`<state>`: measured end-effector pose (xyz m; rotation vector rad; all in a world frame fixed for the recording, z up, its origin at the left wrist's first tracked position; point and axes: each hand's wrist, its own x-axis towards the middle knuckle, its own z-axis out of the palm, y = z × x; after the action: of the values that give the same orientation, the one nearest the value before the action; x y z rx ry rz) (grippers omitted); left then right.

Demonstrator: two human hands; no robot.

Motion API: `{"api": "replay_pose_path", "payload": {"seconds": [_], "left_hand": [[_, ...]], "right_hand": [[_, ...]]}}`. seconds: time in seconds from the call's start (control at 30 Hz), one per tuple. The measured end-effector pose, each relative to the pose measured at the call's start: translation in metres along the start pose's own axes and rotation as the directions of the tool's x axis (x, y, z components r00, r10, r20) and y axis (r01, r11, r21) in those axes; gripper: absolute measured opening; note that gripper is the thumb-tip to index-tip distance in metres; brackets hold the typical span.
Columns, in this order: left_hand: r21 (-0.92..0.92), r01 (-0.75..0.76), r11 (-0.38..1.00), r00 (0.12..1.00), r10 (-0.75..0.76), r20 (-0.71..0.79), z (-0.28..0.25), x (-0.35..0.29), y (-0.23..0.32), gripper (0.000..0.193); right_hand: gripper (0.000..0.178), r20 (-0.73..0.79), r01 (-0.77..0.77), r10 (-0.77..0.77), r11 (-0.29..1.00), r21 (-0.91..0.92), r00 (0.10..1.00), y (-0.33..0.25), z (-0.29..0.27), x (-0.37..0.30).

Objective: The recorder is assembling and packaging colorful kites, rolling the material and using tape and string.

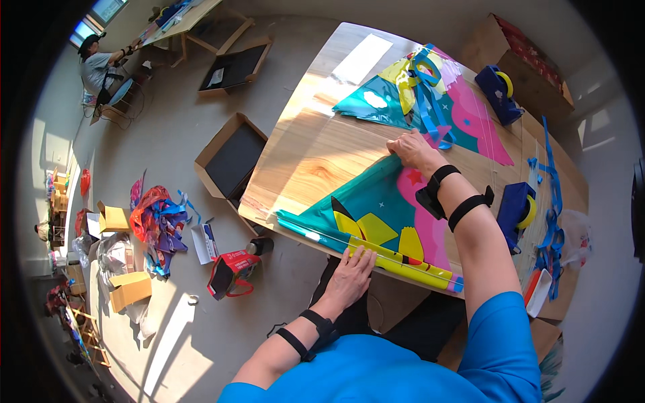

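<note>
A triangular printed kite [383, 201], teal, pink and yellow, lies near me on the wooden table with its near edge at the table's front. My left hand [351, 274] lies on the yellow strip along that near edge, fingers stretched out and flat. At the kite's far corner, my right hand [415, 151] has its fingers curled closed on the sheet; the fingertips are partly hidden. Beyond it lies a second printed kite [376, 101], with a blue ribbon [424, 77] looped over it.
Two blue tape dispensers [498, 94] with yellow rolls stand on the right side of the table [302, 134]. Blue ribbons [554, 221] hang at its right edge. Open cardboard boxes [213, 151] and a red bag [232, 274] stand on the floor at left. Another person [104, 70] sits far left.
</note>
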<state>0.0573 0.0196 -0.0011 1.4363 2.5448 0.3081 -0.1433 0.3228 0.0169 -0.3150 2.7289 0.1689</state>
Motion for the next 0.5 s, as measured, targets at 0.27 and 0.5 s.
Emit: {"api": "replay_pose_path", "payload": {"seconds": [0.27,0.5], "left_hand": [[-0.029,-0.013,0.999,1.000,0.013,-0.021,0.005,0.000,0.000,0.069],[-0.021,-0.007,1.000,1.000,0.007,-0.026,0.003,-0.002,-0.003,0.070]], "right_hand": [[0.008,-0.393,0.190,-0.143,0.978,0.084,0.909,0.016,-0.009,-0.043],[0.005,-0.465,0.220,-0.167,0.974,0.061,0.870,-0.009,-0.010,-0.113]]}}
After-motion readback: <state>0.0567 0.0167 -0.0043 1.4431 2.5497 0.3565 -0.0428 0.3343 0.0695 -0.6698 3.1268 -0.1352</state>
